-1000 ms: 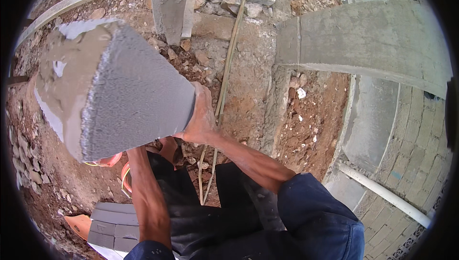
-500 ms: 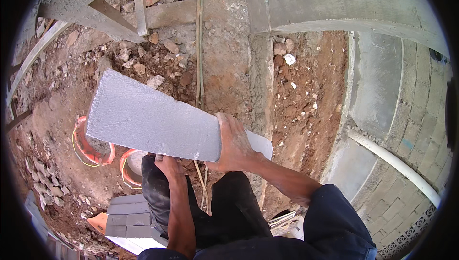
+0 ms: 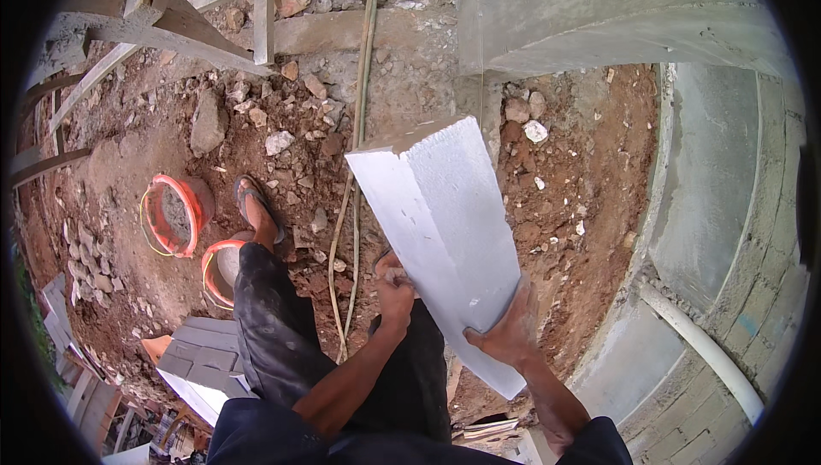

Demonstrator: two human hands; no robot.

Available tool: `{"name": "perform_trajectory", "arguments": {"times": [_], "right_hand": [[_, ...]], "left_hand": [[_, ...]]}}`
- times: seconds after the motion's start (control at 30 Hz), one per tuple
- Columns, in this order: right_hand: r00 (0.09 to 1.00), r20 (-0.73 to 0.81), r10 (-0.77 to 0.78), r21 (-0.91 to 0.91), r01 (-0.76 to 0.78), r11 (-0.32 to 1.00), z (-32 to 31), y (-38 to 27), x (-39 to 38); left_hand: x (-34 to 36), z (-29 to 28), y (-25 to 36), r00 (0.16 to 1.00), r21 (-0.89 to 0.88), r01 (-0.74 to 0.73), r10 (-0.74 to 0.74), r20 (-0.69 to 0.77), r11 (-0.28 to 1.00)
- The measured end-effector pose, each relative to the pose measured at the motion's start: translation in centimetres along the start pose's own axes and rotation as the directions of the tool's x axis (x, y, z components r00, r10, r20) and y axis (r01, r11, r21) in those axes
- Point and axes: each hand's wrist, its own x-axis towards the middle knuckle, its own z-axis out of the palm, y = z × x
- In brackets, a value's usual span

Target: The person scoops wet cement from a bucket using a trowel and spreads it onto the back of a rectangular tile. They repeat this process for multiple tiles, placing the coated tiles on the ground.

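1. Surroundings: the grey block (image 3: 445,234) hangs over red rubble ground; a concrete wall (image 3: 710,191) bounds the right, timber framing (image 3: 154,20) the upper left, and open dirt lies between.
2. Orientation: its long axis runs from near the hips up and away, the far end tilted slightly left, a broad face turned up.
3. Grip: the left hand (image 3: 395,290) is clasped on the block's left edge; the right hand (image 3: 511,337) appears wrapped under its near right corner, fingers partly hidden.
4. Change: half a second earlier the block lay crosswise, pointing left; now it points ahead.
5. Nearby: two orange buckets (image 3: 175,213) and stacked blocks (image 3: 205,362) to the left.
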Motion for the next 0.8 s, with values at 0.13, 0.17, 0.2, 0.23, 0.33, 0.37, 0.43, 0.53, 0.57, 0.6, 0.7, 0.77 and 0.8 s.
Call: {"name": "perform_trajectory", "arguments": {"times": [0.13,0.17,0.2,0.23,0.33,0.37,0.43,0.53,0.57,0.6,0.7,0.77,0.8], "right_hand": [[0.960,-0.278,0.037,-0.103,-0.068,0.992,0.2,8.1,-1.8],[0.956,-0.284,0.075,-0.036,-0.088,0.995,-0.5,8.8,-1.6],[0.951,-0.288,0.114,0.031,-0.110,0.993,-1.5,9.0,-1.6],[0.945,-0.287,0.159,0.092,-0.138,0.986,-2.4,9.3,-1.5],[0.896,-0.393,0.207,0.078,-0.192,0.978,-2.4,13.1,-0.1],[0.884,-0.434,0.174,0.046,-0.171,0.984,-2.3,14.2,0.8],[0.870,-0.455,0.190,0.064,-0.181,0.981,-2.5,15.4,2.7],[0.853,-0.476,0.212,0.042,-0.219,0.975,-2.1,17.2,5.4],[0.859,-0.454,0.236,0.087,-0.220,0.972,-2.3,16.8,6.8],[0.866,-0.429,0.256,0.132,-0.220,0.966,-2.5,16.6,8.1],[0.872,-0.404,0.275,0.165,-0.227,0.960,-2.0,17.8,11.2],[0.889,-0.340,0.307,0.177,-0.260,0.949,-2.4,18.5,12.5],[0.886,-0.370,0.280,0.181,-0.227,0.957,-2.2,19.2,13.3]], "left_hand": [[-0.7,5.6,-5.0,0.983,0.339,0.004,-0.066,0.171,0.941],[-0.4,6.7,-6.1,0.968,0.344,-0.026,-0.062,0.243,0.939],[0.0,7.8,-7.1,0.947,0.347,-0.056,-0.060,0.315,0.936],[0.4,8.7,-7.9,0.920,0.344,-0.078,-0.065,0.386,0.936],[2.7,11.2,-6.7,0.832,0.479,-0.310,-0.008,0.554,0.821],[4.8,11.0,-8.1,0.861,0.557,-0.297,-0.035,0.508,0.776],[9.9,10.0,-11.7,0.905,0.702,-0.260,-0.086,0.416,0.663],[14.5,10.9,-12.1,0.849,0.710,-0.016,-0.366,0.382,0.704],[16.1,11.4,-12.7,0.833,0.703,0.049,-0.417,0.363,0.709],[17.4,13.2,-13.8,0.841,0.685,0.071,-0.412,0.349,0.725],[20.7,17.8,-14.1,0.763,0.649,0.220,-0.543,0.351,0.729],[20.3,18.6,-14.7,0.643,0.590,0.203,-0.561,0.521,0.782],[19.5,18.7,-14.3,0.651,0.610,0.118,-0.525,0.548,0.783]]}}
